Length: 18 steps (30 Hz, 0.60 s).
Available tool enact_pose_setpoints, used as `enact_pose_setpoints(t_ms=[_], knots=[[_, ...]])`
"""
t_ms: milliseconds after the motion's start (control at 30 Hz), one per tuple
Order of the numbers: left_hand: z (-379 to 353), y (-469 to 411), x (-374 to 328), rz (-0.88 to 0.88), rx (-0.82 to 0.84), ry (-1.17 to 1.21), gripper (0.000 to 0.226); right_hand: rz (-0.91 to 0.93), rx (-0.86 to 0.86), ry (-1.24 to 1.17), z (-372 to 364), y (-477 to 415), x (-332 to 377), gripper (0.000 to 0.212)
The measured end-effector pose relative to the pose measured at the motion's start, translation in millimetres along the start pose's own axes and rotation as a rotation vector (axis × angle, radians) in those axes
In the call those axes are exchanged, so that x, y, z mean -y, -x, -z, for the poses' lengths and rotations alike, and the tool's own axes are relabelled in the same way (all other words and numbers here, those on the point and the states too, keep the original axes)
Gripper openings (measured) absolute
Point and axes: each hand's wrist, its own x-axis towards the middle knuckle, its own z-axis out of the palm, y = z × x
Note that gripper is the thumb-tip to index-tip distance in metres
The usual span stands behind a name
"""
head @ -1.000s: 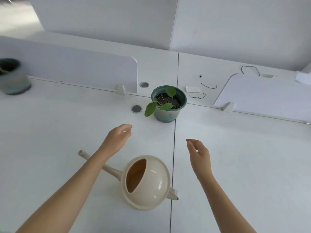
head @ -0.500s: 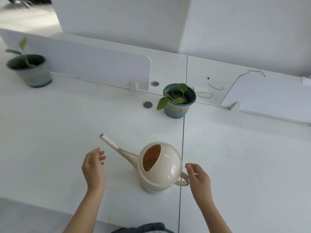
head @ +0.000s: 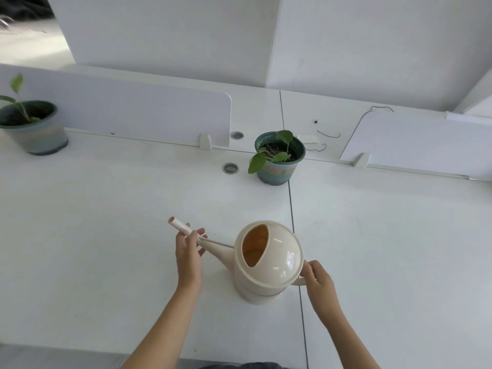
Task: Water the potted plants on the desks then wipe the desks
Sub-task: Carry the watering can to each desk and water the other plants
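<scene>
Your right hand (head: pixel 318 282) gripped the handle and your left hand (head: pixel 188 255) loosely cupped the spout of the one watering can (head: pixel 267 262) on the desk (head: pixel 106 209), two potted plants (head: pixel 278 157) (head: pixel 30 123) standing unobstructed beyond, near two grommets (head: pixel 230 168) (head: pixel 237 135).

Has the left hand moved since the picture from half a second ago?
Yes. The left hand has gone right, toward the seam between the desks, and now rests on the spout of the watering can, which it was clear of before.

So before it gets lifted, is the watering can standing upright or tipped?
Upright: the watering can sits flat on the desk, opening on top.
</scene>
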Motion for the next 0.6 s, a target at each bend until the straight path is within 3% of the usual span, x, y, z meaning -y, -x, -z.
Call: enact_pose_setpoints(t_ms=[400,600], knots=[[-4,29,-14,0.008,0.099,0.076,0.039,-0.051,0.010,-0.218,18,41,4,0.039],[16,91,-26,-0.039,0.077,0.125,0.023,0.044,-0.002,-0.300,49,82,8,0.034]])
